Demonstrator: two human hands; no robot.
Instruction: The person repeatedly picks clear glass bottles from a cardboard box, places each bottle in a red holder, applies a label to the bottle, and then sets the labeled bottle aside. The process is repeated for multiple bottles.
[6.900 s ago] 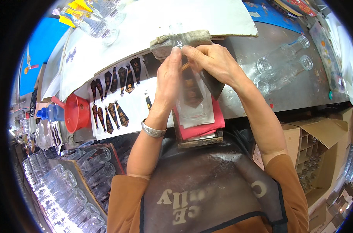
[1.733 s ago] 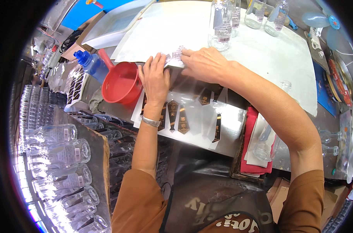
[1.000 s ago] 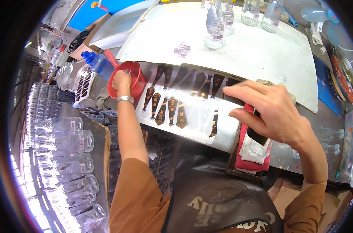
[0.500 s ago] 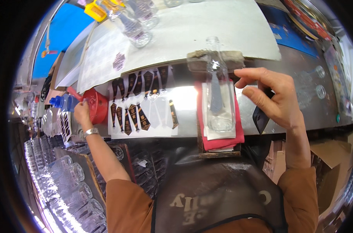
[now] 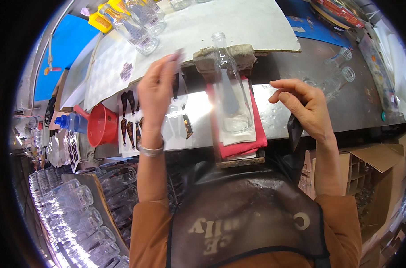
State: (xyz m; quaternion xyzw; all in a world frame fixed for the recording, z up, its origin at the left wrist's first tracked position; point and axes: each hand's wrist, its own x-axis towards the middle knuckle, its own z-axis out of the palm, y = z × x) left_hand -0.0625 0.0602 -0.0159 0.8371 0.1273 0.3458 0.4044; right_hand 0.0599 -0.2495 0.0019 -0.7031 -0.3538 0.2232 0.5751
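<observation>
Bottle (image 5: 232,102) lay near-to-far, neck far, on cloth (image 5: 243,148), table (image 5: 368,105) right; right hand (image 5: 303,107) curled its fingers; left hand (image 5: 154,96) I couldn't tell.

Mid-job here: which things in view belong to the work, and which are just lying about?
Likely in use:
- clear glass bottle
- rolled cloth beneath its neck
- tie-shaped decals
- red dipper
- dark flat tool in right hand
- small blurred piece in left hand

Likely lying about:
- blue-capped plastic bottle
- partitioned cardboard box
</observation>
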